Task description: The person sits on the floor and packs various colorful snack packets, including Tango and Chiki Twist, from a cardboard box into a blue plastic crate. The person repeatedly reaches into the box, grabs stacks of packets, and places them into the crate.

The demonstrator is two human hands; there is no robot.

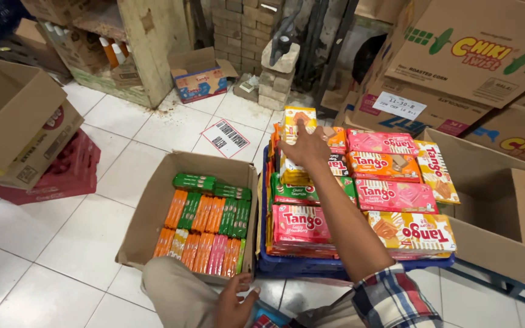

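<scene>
Right hand point(304, 147): stretched forward over the blue crate, fingers point(299, 130) spread wide and laid flat on the yellow wafer pack point(299, 115) standing at the far end; gripping nothing.
Left hand point(236, 302): low at the near edge, by the near right corner of the open carton; fingers loosely curled, whether they pinch anything I cannot tell.
Blue crate point(287, 265): one, on the floor, filled to the rim with flat wafer packs.
Wafer packs: about three pink, two orange and two yellow show face-up on the right side; one red and one green-edged pack lie left of the forearm; more are stacked beneath, uncountable.
Open carton point(147, 212): one, just left of the crate, walls touching or nearly so.
Stick packs point(205, 228): orange, green and pink, in two rows plus two green ones lying crosswise at the far end; roughly two dozen.
Large boxes point(505, 225): one crowds the crate's right edge, others are stacked behind.
Tiled floor point(62, 243): open room to the left of the carton.
</scene>
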